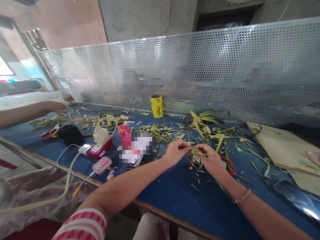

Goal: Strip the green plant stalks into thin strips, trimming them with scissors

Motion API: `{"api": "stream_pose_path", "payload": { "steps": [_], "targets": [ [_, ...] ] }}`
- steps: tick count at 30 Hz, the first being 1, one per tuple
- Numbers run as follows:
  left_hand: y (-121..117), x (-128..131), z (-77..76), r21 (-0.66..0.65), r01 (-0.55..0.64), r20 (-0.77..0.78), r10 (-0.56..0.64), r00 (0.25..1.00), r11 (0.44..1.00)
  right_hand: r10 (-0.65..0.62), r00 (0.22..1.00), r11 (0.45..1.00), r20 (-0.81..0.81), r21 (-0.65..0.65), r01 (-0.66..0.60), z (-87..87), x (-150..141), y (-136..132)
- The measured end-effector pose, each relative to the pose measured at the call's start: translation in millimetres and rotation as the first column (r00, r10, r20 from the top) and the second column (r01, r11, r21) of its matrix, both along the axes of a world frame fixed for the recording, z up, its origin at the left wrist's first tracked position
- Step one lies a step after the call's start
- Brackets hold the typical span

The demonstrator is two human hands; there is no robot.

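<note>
Above the blue tabletop (172, 196), my left hand (177, 152) and my right hand (210, 162) meet, fingertips pinched around a thin green plant stem (193, 150). It looks like a leaf stalk; its exact kind is unclear. Under my hands lies a little heap of dry scraps (195, 162). A red loop handle (231, 165), perhaps of scissors, shows beside my right wrist, the rest covered. Long green leaves (203, 121) and stalks lie beyond my right hand. Past my left hand is a pile of short green pieces (158, 131).
A yellow tape roll (157, 106) stands by the perforated metal screen (140, 73). Left are a printed packet (137, 148), a pink case (102, 165), a magenta power strip (100, 149) with cables and a black object (70, 134). Cardboard (275, 146) lies right. Another person's hand (58, 108) reaches in.
</note>
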State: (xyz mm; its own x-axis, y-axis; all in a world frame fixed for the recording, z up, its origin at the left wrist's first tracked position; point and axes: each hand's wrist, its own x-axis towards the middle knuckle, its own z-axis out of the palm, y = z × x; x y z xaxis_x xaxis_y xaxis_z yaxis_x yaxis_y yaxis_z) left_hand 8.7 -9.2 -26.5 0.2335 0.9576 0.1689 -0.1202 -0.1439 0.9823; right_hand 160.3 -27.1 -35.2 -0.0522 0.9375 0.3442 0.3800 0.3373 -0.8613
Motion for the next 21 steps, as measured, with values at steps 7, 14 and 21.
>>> {"api": "stream_pose_path", "payload": {
  "steps": [7,14,21],
  "targets": [
    [-1.0,-0.6,1.8,0.038,-0.015,-0.065,0.018,0.998,0.999,0.001,1.000,0.999,0.021,0.036,-0.002,-4.1,1.1,2.7],
    [-2.4,-0.9,4.4,0.058,-0.011,-0.092,0.017,0.996,0.998,0.023,1.000,0.998,-0.005,0.056,-0.023,-8.5,1.5,6.8],
    [-0.1,-0.8,2.5,0.046,-0.051,-0.071,0.054,0.996,0.998,0.018,1.000,0.998,0.001,0.060,-0.018,-9.7,2.8,7.5]
  ]
}}
